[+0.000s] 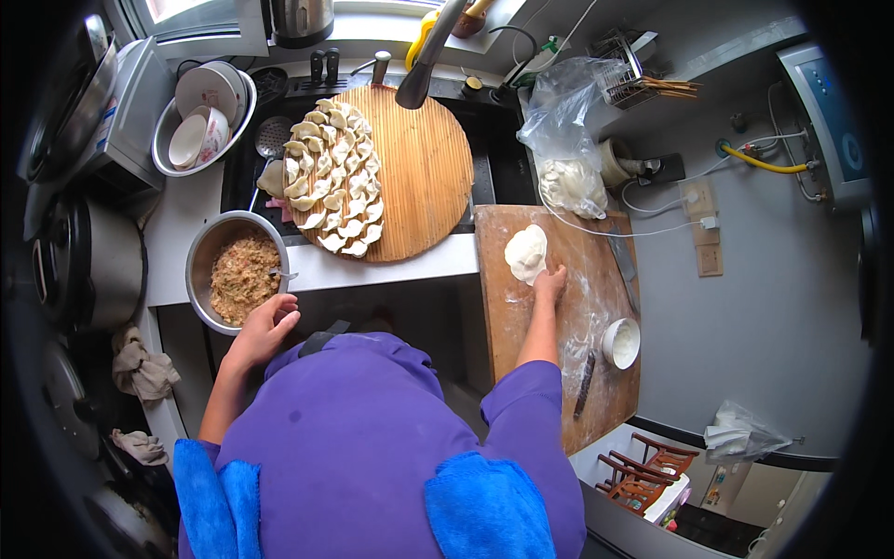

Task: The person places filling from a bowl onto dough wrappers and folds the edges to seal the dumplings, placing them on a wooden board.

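Note:
My left hand (268, 325) is beside the near rim of a metal bowl (197, 293), fingers loosely curled and nothing visible in them. Minced filling (243, 276) lies in that bowl, with a metal utensil handle (285, 274) over its right rim. On the floured wooden board (506, 335) at right, my right hand (550, 281) touches the lower edge of a pile of round dough wrappers (526, 251). Whether its fingertips pinch a wrapper is hidden. Several folded dumplings (335, 178) cover the left half of a round slatted wooden tray (426, 175).
The tray spans a dark sink (499, 161) beneath a faucet (418, 80). A plastic bag of dough (573, 185), a cleaver (621, 258), a white bowl of flour (621, 344) and a dark rolling pin (585, 384) are at right. Stacked bowls (206, 105) stand at left. A white cable (614, 234) crosses the board.

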Demonstrator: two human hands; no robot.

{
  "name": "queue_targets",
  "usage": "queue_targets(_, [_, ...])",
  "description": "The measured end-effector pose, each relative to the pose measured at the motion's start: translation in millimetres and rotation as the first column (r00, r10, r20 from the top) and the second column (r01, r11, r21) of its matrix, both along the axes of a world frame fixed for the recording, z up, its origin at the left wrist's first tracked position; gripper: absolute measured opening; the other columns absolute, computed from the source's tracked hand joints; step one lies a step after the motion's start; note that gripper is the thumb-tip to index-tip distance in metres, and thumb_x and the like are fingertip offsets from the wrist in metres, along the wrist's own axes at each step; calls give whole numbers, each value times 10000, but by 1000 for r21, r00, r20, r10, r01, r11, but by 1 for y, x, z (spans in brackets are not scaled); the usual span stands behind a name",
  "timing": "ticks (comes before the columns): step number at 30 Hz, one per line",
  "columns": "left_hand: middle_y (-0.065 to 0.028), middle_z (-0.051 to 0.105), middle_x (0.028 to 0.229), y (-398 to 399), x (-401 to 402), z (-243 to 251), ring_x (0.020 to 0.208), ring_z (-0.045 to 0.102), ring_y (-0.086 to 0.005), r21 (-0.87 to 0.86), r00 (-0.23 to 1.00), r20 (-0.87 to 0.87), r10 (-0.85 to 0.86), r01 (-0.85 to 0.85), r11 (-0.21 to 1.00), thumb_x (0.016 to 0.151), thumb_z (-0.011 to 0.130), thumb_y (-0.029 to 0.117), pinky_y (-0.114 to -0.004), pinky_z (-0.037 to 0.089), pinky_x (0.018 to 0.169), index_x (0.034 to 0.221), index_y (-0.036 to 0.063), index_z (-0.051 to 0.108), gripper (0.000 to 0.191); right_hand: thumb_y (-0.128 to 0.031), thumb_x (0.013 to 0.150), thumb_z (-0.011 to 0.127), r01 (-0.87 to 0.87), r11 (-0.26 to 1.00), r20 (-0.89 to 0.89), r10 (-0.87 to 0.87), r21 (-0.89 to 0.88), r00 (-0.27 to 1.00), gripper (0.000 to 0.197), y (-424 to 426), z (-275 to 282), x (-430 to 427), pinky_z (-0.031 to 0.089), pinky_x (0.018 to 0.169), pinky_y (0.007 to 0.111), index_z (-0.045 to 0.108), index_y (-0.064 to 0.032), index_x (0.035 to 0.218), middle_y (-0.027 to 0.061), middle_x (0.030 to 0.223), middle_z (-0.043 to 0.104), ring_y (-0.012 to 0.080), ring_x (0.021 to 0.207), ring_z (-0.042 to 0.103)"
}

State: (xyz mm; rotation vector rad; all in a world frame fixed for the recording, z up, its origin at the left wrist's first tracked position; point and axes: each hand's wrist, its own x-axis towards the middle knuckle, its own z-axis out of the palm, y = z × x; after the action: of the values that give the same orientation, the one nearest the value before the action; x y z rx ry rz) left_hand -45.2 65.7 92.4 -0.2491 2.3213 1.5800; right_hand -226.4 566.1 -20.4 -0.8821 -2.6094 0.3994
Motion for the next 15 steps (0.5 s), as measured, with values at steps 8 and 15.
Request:
queue_targets(8, [-136, 560, 895, 17, -20, 10, 780, 542, -180, -23, 994, -7, -110, 110, 994, 794, 510, 180, -278, 429, 706, 1027, -17, 467, 308, -55, 628, 563, 274, 792, 168, -217, -545, 962, 197, 33, -31, -8, 458, 552, 331, 552, 91, 761, 158, 778, 591, 238, 613, 574])
queue_targets(15, [-137, 563, 902, 19, -17, 6, 799, 543, -180, -25, 993, 13, -120, 120, 992, 796, 508, 170, -278, 428, 715, 1018, -23, 469, 297, 2, 650, 573, 40, 614, -197, -314, -788, 929, 131, 31, -32, -6, 447, 466, 303, 565, 97, 740, 131, 737, 578, 195, 612, 572])
